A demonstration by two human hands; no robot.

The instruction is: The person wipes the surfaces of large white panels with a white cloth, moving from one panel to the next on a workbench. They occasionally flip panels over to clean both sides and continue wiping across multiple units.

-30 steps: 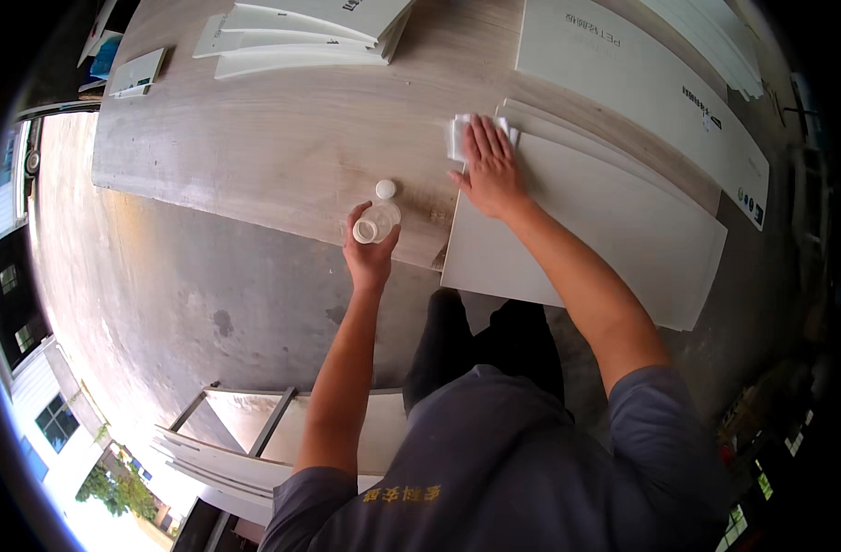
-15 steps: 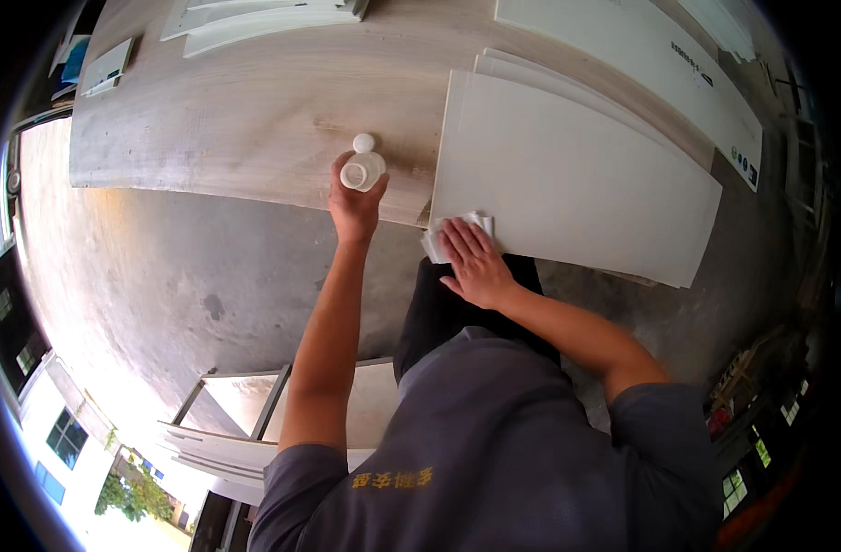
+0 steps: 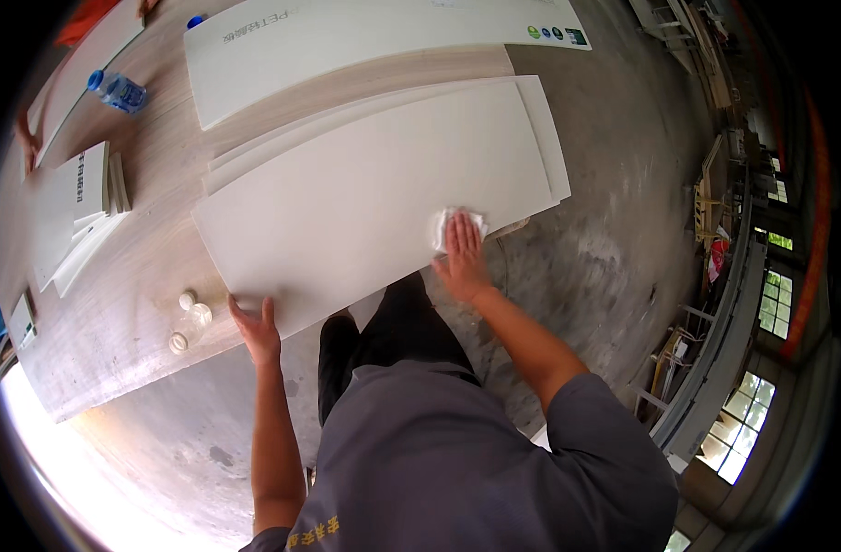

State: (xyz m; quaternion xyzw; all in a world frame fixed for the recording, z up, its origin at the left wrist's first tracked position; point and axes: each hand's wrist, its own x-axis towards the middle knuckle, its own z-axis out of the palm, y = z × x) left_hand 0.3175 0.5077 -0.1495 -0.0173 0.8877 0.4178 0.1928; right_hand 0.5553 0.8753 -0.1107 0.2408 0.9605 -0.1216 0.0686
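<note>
A large white panel lies slanted across the table in front of me, atop similar panels. At its near left corner is my left hand, closed on the corner with the thumb apart from the fingers. My right hand lies flat over a folded white cloth, pressing it onto the panel close to the near edge. Just left of my left hand, a clear uncapped bottle is on the table, with a round white cap beside it. The cloth is partly hidden under my fingers.
Another long white panel lies farther back. On the left are a stack of white boards and a blue-capped bottle. Another person's hand rests near the far left edge. Racks line the right side.
My left hand has let go of the clear bottle and moved onto the panel's corner. My right hand has slid the cloth rightward along the near edge. The view has turned right.
</note>
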